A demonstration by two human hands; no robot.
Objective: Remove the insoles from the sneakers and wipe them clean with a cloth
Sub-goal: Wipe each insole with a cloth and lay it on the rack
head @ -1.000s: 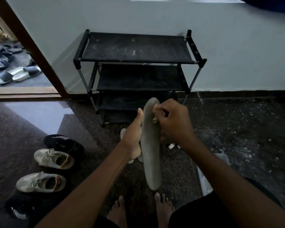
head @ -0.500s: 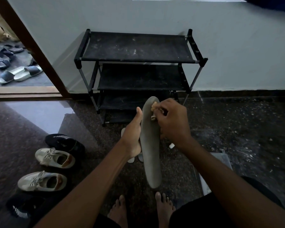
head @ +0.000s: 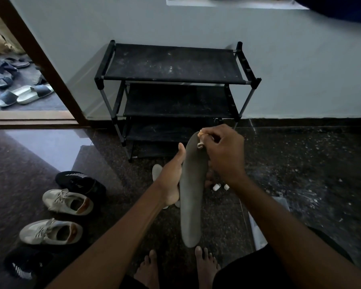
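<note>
Left hand (head: 171, 180) wraps round the middle of the grey insole (head: 193, 195), holding it upright above the bare feet (head: 206, 265), and the right hand (head: 225, 155) pinches a small pale cloth (head: 201, 138) against its top end. Off to the left, two white sneakers (head: 68, 202) sit side by side.
</note>
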